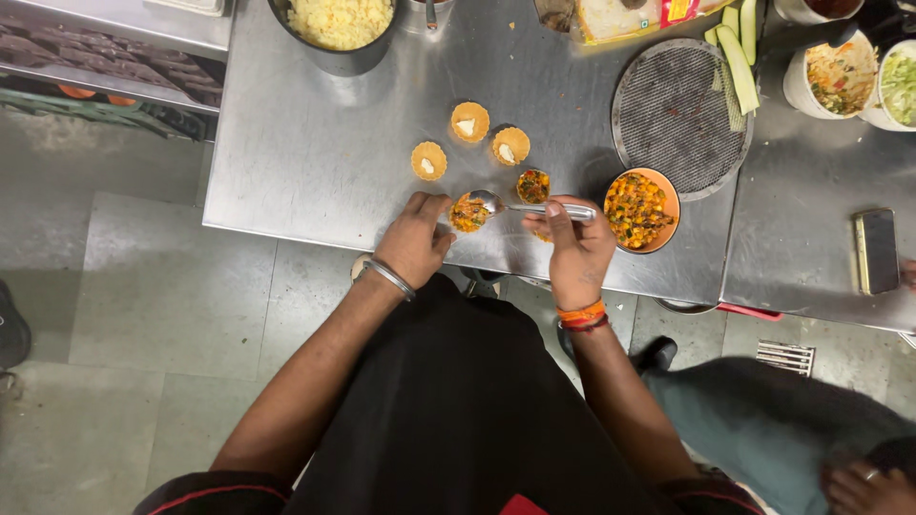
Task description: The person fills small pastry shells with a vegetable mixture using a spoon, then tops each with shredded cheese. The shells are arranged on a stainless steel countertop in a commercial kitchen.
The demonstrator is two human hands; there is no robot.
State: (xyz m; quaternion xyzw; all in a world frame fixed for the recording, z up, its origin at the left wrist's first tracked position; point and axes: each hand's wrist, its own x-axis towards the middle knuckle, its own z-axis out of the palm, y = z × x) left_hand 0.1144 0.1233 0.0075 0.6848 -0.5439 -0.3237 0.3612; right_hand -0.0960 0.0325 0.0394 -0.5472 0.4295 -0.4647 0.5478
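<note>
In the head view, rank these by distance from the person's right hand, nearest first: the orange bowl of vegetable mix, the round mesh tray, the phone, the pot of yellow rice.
From the right hand:
1. Orange bowl of vegetable mix, just to its right.
2. Round mesh tray, beyond the bowl, up and right.
3. Pot of yellow rice at the far left edge and phone on the right counter: too close to call.

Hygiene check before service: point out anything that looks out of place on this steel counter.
One thing stands out: a dark phone lies flat on the steel counter at the far right, near open tubs of chopped salad. Otherwise the tart shells, spoon and orange bowl sit tidy, with no spills visible.
</note>
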